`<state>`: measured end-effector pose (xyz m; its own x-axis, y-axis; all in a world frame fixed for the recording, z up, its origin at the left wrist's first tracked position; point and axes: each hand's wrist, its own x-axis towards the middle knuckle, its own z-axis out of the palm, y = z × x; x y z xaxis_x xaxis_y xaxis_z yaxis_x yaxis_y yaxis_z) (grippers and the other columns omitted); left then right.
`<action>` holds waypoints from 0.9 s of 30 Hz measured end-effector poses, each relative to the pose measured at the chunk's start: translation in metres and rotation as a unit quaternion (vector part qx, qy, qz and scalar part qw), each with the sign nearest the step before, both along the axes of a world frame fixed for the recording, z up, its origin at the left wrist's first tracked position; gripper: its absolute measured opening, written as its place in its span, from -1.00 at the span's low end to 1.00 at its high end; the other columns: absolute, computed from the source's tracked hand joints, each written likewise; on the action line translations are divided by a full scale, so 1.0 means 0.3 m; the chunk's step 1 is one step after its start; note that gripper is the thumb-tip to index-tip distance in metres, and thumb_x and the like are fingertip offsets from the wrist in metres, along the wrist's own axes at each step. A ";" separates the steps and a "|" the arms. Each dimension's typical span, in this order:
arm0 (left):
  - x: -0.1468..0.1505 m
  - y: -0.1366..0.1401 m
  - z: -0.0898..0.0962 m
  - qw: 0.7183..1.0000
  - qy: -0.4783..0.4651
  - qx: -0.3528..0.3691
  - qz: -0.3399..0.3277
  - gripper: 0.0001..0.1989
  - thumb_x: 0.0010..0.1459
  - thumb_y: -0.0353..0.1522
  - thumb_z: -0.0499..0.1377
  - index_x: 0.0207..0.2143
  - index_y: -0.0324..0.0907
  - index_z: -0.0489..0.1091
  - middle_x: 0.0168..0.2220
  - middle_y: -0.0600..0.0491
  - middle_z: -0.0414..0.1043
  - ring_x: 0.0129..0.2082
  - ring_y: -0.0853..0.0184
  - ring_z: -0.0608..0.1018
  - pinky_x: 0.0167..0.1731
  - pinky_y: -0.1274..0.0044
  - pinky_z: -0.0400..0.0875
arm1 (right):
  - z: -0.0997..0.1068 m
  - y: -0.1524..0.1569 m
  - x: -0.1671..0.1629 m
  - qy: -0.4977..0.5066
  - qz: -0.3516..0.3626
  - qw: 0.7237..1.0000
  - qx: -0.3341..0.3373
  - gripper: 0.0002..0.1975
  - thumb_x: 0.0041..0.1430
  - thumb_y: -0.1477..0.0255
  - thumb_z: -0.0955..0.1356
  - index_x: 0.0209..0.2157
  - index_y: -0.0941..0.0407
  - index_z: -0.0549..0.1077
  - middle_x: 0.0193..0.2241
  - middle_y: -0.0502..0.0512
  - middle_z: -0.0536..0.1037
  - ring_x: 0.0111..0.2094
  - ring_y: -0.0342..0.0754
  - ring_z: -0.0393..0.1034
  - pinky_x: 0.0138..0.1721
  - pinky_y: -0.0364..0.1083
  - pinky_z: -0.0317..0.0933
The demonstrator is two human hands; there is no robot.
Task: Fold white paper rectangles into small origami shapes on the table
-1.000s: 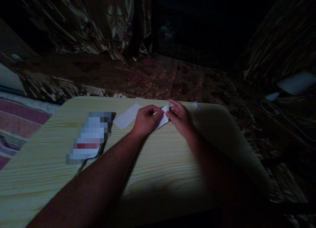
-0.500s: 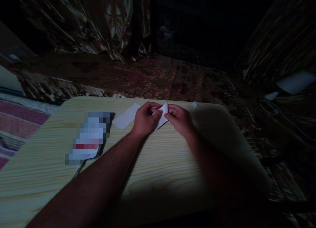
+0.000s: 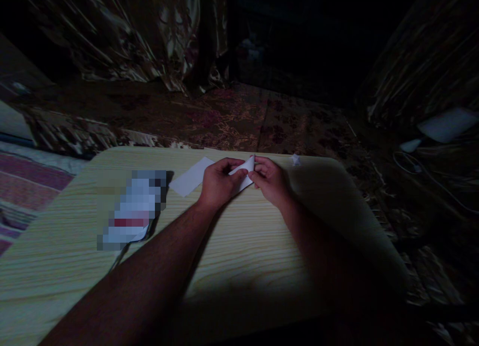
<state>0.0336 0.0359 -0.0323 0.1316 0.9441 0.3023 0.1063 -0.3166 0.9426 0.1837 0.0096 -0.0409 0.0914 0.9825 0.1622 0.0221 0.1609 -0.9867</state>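
A white sheet of paper (image 3: 245, 180), partly folded over with a raised corner at the top, is between my two hands near the table's far side. My left hand (image 3: 220, 182) is closed on its left part, thumb on top. On the right edge, my right hand (image 3: 270, 180) pinches the paper between thumb and fingers. The paper's underside and some fingertips are hidden. Just left of my left hand lies another white piece of paper (image 3: 190, 177), flat on the table. A small white folded paper star (image 3: 295, 160) rests beyond my right hand.
The pale wood-grain table (image 3: 247, 246) has rounded corners. A blurred-out flat object (image 3: 136, 206) lies on its left, a cable running from it. A patterned cloth surface (image 3: 232, 111) and curtains (image 3: 164, 31) stand behind. A white lamp (image 3: 447, 125) with a cord is at right.
The folded paper has turned slightly between my hands, and its lower corner has swung up and right. My hands have barely shifted.
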 end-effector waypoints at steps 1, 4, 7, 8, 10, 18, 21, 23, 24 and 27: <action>0.000 -0.001 0.002 1.000 0.001 0.000 -0.001 -0.74 -0.06 -0.32 0.30 -0.27 -0.24 0.52 -0.33 0.01 0.56 -0.35 0.33 0.55 -0.31 0.55 0.44 | -0.001 0.000 0.000 0.001 0.000 1.000 0.001 -0.49 -0.02 0.33 0.41 0.00 0.11 0.32 -0.42 -0.01 0.50 -0.54 -0.21 0.27 -0.59 -0.24 0.15; 0.001 -0.004 0.004 1.000 -0.002 -0.001 -0.005 -0.72 -0.06 -0.31 0.30 -0.26 -0.24 0.51 -0.32 0.01 0.56 -0.34 0.33 0.55 -0.28 0.53 0.46 | -0.002 0.001 -0.001 0.008 -0.001 1.000 0.005 -0.45 0.00 0.35 0.40 0.06 0.08 0.28 -0.44 -0.04 0.48 -0.57 -0.23 0.24 -0.61 -0.24 0.14; 0.002 -0.004 0.003 1.000 -0.009 -0.001 -0.006 -0.72 -0.07 -0.30 0.30 -0.27 -0.24 0.51 -0.33 0.01 0.56 -0.35 0.33 0.56 -0.28 0.53 0.46 | -0.006 0.001 -0.001 0.014 -0.004 1.000 0.012 -0.41 0.02 0.37 0.39 0.11 0.06 0.23 -0.46 -0.07 0.46 -0.59 -0.25 0.23 -0.61 -0.24 0.15; 0.002 -0.004 0.002 1.000 -0.011 -0.001 -0.007 -0.73 -0.07 -0.30 0.30 -0.28 -0.24 0.51 -0.33 0.01 0.56 -0.35 0.33 0.56 -0.29 0.53 0.46 | -0.008 0.001 -0.002 0.014 -0.002 1.000 0.015 -0.41 0.02 0.37 0.39 0.12 0.06 0.23 -0.46 -0.07 0.45 -0.59 -0.24 0.23 -0.61 -0.24 0.16; 0.001 -0.002 0.000 1.000 -0.014 -0.003 -0.006 -0.74 -0.07 -0.31 0.30 -0.29 -0.24 0.51 -0.33 0.01 0.56 -0.36 0.34 0.56 -0.30 0.54 0.46 | -0.009 0.000 -0.003 0.012 0.003 1.000 0.018 -0.41 0.03 0.37 0.38 0.12 0.06 0.23 -0.47 -0.08 0.45 -0.58 -0.24 0.25 -0.61 -0.24 0.15; -0.002 0.001 -0.002 1.000 -0.015 -0.022 -0.007 -0.77 -0.06 -0.32 0.29 -0.31 -0.23 0.51 -0.37 0.03 0.55 -0.40 0.36 0.54 -0.35 0.56 0.45 | 0.010 -0.012 -0.015 0.009 0.012 1.000 0.018 -0.28 0.00 0.44 0.38 0.21 0.00 0.11 -0.41 -0.07 0.46 -0.53 -0.24 0.28 -0.60 -0.28 0.12; -0.001 -0.001 0.002 1.000 -0.015 -0.022 -0.003 -0.78 -0.07 -0.33 0.29 -0.32 -0.23 0.51 -0.38 0.03 0.55 -0.42 0.38 0.54 -0.37 0.58 0.44 | 0.012 -0.014 -0.016 0.005 0.009 1.000 0.013 -0.31 0.01 0.45 0.37 0.20 0.01 0.13 -0.42 -0.07 0.45 -0.54 -0.25 0.27 -0.60 -0.27 0.13; -0.001 -0.002 0.004 1.000 -0.012 -0.025 0.000 -0.78 -0.07 -0.33 0.29 -0.33 -0.24 0.51 -0.39 0.03 0.54 -0.43 0.38 0.53 -0.39 0.58 0.44 | 0.011 -0.013 -0.017 0.003 0.007 1.000 0.012 -0.32 0.02 0.46 0.37 0.19 0.01 0.13 -0.43 -0.08 0.45 -0.55 -0.24 0.27 -0.61 -0.27 0.13; 0.000 -0.003 0.006 1.000 -0.011 -0.028 0.001 -0.78 -0.08 -0.33 0.29 -0.33 -0.24 0.51 -0.39 0.04 0.54 -0.44 0.39 0.53 -0.40 0.58 0.44 | 0.010 -0.013 -0.017 0.001 0.007 1.000 0.012 -0.32 0.02 0.46 0.37 0.19 0.01 0.13 -0.43 -0.07 0.45 -0.55 -0.24 0.27 -0.61 -0.27 0.13; 0.002 -0.006 0.011 0.999 -0.008 -0.033 0.008 -0.79 -0.08 -0.33 0.29 -0.34 -0.24 0.51 -0.41 0.04 0.54 -0.46 0.39 0.52 -0.42 0.59 0.43 | 0.008 -0.011 -0.018 -0.002 0.002 1.000 0.014 -0.33 0.02 0.46 0.37 0.19 0.00 0.13 -0.44 -0.08 0.45 -0.56 -0.24 0.27 -0.62 -0.27 0.14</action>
<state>0.0343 0.0340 -0.0290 0.1123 0.9638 0.2417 0.0955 -0.2526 0.9628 0.1785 0.0062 -0.0385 0.0863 0.9779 0.1902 0.0249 0.1887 -0.9817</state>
